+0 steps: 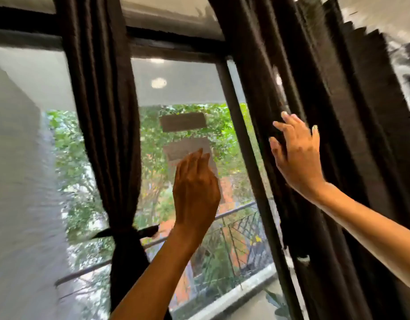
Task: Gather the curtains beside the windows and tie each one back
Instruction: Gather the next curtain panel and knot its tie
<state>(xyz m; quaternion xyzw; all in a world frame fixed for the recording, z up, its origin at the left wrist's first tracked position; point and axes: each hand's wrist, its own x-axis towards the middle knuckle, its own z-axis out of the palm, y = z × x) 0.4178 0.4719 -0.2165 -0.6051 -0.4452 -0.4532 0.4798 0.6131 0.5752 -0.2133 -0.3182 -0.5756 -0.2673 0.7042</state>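
Nearest the camera, the left hand (196, 188) is raised in front of the window (176, 88), fingers straight and close together, holding nothing and touching no cloth. To its right and a little higher, the right hand (296, 155) is spread flat with fingers apart against the inner edge of the loose curtain (337, 135); it seems to press or brush the folds rather than grip them, though motion blur leaves the contact unsure. That curtain hangs untied, its long axis running from the top of the frame down past the right forearm, and it lies directly under the right hand and well to the right of the left hand, so the right hand is the nearer one for gathering it. Farther left, the tied curtain (102, 112) is already cinched by a dark tie (130, 232) low down.
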